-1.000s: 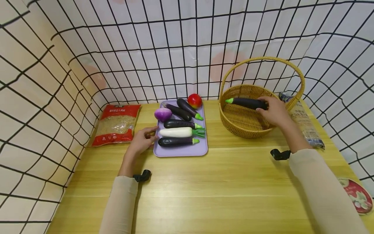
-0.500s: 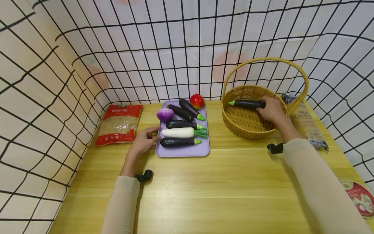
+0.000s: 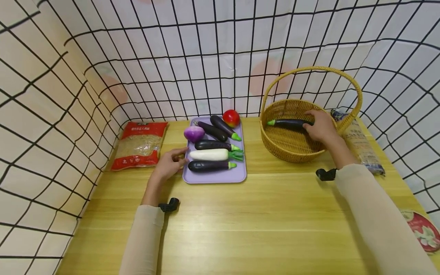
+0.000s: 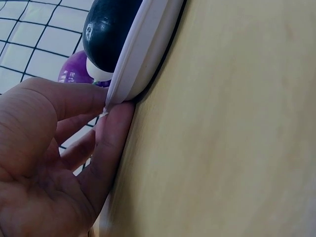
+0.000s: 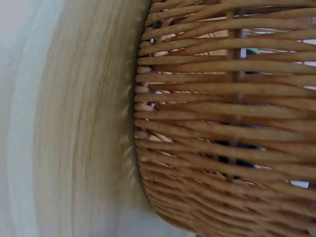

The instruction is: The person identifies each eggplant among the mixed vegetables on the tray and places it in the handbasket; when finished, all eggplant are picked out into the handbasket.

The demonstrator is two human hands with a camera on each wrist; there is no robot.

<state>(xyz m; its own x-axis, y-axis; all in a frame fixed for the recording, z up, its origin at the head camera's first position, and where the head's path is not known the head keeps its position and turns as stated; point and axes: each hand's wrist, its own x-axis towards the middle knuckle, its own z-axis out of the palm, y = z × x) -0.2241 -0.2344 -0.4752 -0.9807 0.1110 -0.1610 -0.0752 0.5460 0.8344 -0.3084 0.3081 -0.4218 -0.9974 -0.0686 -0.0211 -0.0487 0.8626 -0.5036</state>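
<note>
My left hand (image 3: 170,164) pinches the left rim of a lilac tray (image 3: 214,177); in the left wrist view its fingertips lie above and below the rim. The tray bears a white radish (image 3: 209,154) with green leaves, several dark eggplants (image 3: 209,165), a purple onion (image 3: 194,134) and a round red fruit or vegetable (image 3: 231,118). At the right, my right hand (image 3: 322,126) reaches into a wicker basket (image 3: 292,156), fingers and thumb spread around the end of an eggplant (image 3: 288,123) lying inside. The basket wall (image 5: 222,113) hides this hand in the right wrist view.
A red bag of pasta (image 3: 139,146) lies left of the tray. Another bag (image 3: 362,145) lies behind and right of the basket, whose tall handle (image 3: 319,68) arches over it. A round red lid-like item (image 3: 423,231) sits at the right edge. Black-gridded cloth (image 3: 206,57) surrounds the table.
My right hand has lowered the eggplant into the basket and its fingers have spread off it. The left hand has stayed at the tray rim. The head view has shifted slightly.
</note>
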